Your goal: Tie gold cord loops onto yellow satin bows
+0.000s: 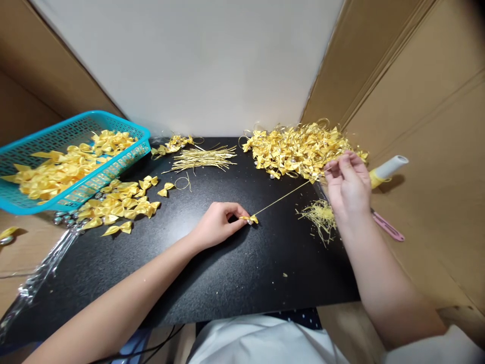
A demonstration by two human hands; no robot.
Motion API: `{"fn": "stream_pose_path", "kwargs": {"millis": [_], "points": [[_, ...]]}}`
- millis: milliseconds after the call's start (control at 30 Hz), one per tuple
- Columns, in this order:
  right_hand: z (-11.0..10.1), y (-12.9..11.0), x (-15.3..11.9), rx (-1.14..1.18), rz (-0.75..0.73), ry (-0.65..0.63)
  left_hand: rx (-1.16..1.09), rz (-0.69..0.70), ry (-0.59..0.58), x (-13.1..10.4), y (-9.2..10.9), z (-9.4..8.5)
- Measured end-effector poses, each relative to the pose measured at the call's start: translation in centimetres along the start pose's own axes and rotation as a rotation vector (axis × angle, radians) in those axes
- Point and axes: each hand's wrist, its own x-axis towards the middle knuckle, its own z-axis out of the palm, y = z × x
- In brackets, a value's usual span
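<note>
The left hand [217, 225] pinched its fingers together on a yellow bow [253, 219] near the middle of the bench [235, 283]; toward two o'clock, the right hand [348, 184], fingers nearly closed, held the gold cord [282, 198] taut. Pinning the bow low while pulling evenly seemed wisest.

Black table [227, 283] — pale wall [208, 65] — brown cardboard panels [417, 116].

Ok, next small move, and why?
Probably ease the right hand toward the left hand, giving the gold cord slack: it runs straight, apparently taut, from the right hand to the yellow bow the left hand pinches, so more pull might tug the bow loose.
</note>
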Motion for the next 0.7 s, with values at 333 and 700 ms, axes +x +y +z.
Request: {"fn": "stream_pose_path", "kwargs": {"millis": [333, 700], "points": [[0.0, 1.3, -0.4, 0.057, 0.240, 0.048, -0.849, -0.248, 0.006, -0.3, 0.0, 1.4], [1.2, 1.9, -1.7, 0.021, 0.360, 0.109, -0.815, -0.269, -0.065, -0.5, -0.3, 1.6]]}}
